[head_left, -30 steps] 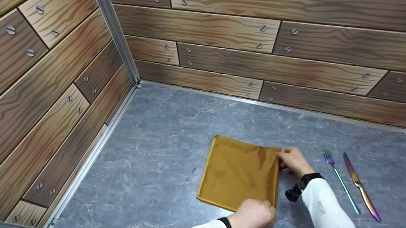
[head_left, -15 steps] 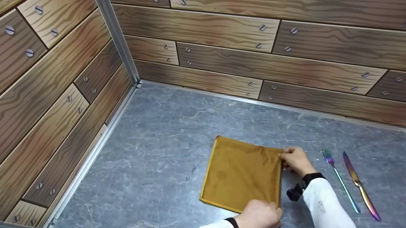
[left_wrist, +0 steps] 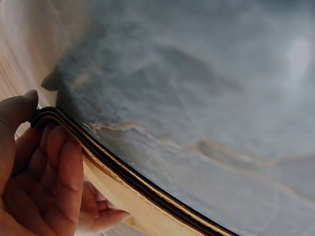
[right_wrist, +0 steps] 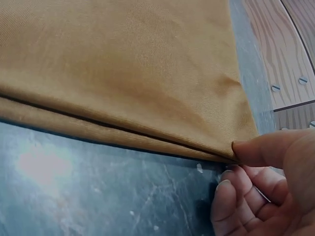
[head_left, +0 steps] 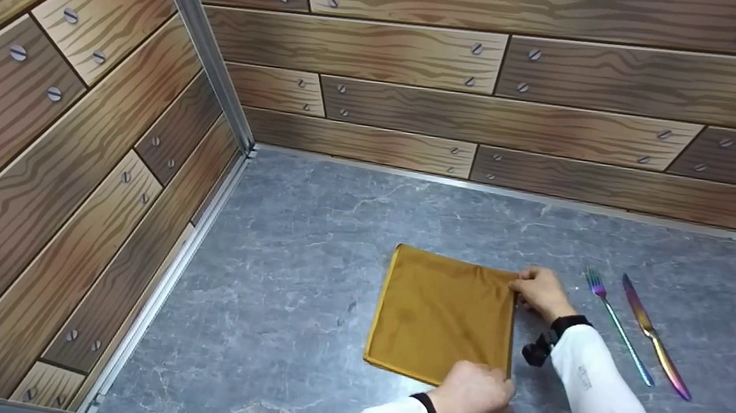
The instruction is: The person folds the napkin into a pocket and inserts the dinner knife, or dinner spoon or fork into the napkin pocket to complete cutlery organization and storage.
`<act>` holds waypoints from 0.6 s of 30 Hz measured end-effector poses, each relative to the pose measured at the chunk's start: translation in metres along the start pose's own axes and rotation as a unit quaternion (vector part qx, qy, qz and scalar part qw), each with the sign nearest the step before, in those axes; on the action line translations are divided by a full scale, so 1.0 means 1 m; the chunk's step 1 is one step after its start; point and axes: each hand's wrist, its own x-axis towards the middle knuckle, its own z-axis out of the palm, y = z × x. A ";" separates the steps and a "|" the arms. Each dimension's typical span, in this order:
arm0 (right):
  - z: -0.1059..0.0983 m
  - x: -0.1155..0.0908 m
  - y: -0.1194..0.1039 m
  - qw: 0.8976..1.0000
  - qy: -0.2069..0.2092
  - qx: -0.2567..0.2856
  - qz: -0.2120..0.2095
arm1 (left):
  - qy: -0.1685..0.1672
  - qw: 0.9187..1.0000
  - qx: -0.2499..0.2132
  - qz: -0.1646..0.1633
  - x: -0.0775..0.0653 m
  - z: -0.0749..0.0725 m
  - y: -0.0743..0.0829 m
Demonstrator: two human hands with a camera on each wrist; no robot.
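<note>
A mustard-gold cloth napkin (head_left: 442, 317), folded into a square, lies on the grey marbled table (head_left: 278, 279). My left hand (head_left: 474, 395) pinches its near right corner. In the left wrist view the stacked layers of the napkin (left_wrist: 123, 172) run between thumb and fingers of the left hand (left_wrist: 44, 172). At the far right corner my right hand (head_left: 542, 291) pinches the fabric. The right wrist view has the thumb of the right hand (right_wrist: 266, 177) on top of the napkin (right_wrist: 123, 64) and curled fingers below, with two folded edges meeting there.
Right of the right hand lie a rainbow-coloured fork (head_left: 619, 326) and a matching knife (head_left: 655, 336), side by side. Wood-patterned panels (head_left: 378, 105) wall the table at the back and on the left, with metal strips along their bottom edges.
Both hands have shifted slightly to the right, and the napkin has slid right with them. Its right side looks a little smoother. The fork and knife have stayed in place.
</note>
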 end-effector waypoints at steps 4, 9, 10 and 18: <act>0.000 -0.001 0.003 1.000 0.013 -0.015 -0.008 | -0.007 0.999 -0.042 -0.002 -0.002 -0.004 -0.005; 0.000 -0.010 0.012 0.994 0.073 -0.063 -0.047 | -0.043 0.990 -0.126 -0.041 -0.004 -0.011 -0.030; 0.001 -0.012 0.013 0.990 0.095 -0.079 -0.065 | -0.049 0.988 -0.139 -0.051 -0.005 -0.011 -0.040; 0.025 -0.030 0.021 0.927 0.142 -0.252 -0.240 | -0.071 0.987 -0.094 -0.111 -0.010 0.014 -0.141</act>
